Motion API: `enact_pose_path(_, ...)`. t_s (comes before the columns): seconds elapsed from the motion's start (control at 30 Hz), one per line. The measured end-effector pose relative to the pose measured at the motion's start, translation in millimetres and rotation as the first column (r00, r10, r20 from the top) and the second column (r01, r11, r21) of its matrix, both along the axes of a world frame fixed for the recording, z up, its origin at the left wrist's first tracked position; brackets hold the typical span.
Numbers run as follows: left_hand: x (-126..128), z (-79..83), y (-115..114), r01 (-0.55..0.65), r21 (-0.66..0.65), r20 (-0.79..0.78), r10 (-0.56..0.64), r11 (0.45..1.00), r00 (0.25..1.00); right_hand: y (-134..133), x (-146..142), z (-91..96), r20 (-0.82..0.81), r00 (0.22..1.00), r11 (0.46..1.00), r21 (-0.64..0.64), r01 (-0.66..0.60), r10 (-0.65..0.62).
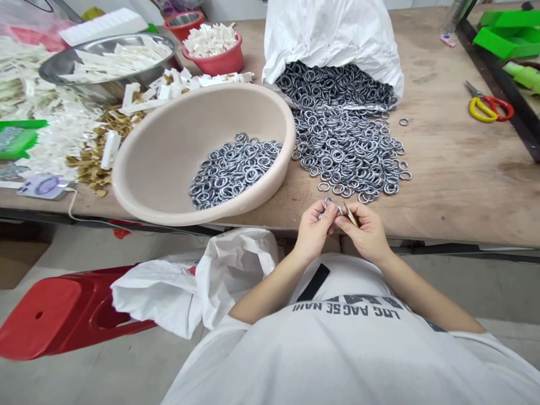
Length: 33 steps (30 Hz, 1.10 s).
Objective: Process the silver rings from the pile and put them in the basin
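My left hand (314, 229) pinches a few grey metal rings (327, 207) at the table's front edge. Close beside it, my right hand (365, 232) holds a small pale strip (351, 216) between finger and thumb. The strip's exact material is too small to tell. Just beyond my hands lies a spilled heap of similar rings (348, 152), running back to an open white sack (333, 39). To the left, a beige plastic basin (169, 132) stands tilted on the wooden table (455, 185), holding a pile of rings (234, 171).
Beyond the basin lie white plastic pieces (160, 87) and brown scraps (95, 163). A steel bowl (105, 70) and red bowl (213, 56) stand behind them. Yellow-and-red scissors (485, 107) lie at the right. A white bag (194, 275) and red stool (63, 315) sit below the table.
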State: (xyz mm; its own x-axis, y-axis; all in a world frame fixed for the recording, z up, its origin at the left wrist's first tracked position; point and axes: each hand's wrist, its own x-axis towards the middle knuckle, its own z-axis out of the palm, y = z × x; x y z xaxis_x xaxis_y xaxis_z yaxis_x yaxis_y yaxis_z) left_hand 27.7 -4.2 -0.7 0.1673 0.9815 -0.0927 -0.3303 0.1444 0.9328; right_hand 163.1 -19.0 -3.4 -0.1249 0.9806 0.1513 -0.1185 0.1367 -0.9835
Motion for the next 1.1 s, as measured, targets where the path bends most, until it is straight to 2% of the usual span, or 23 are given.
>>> enact_pose_path(0.37, -0.7, 3.2, -0.1, 0.016, -0.018, -0.013, -0.016, 1.0, 1.0, -1.3, -1.8, -3.3, -0.021, 1.0, 1.0, -0.031, -0.006, 0.006)
enact_pose_path(0.77, -1.7, 0.4, -0.9, 0.031, 0.022, -0.021, -0.031, 0.999, 0.999, -1.2, -5.8, -1.4, -0.036, 0.997, 0.997, -0.046, 0.062, -0.064)
enact_pose_path(0.9, -2.1, 0.1, -1.8, -0.007, 0.03, -0.023, 0.008, 1.0, 1.0, -0.5, -3.7, 1.1, -0.034, 0.999, 0.998, -0.044, 0.041, -0.042)
enact_pose_path(1.1, -3.1, -3.9, -7.4, 0.018, 0.087, -0.112, -0.008, 0.996, 0.994, 2.0, 5.1, 6.6, -0.088, 0.995, 0.986, -0.166, 0.024, -0.039)
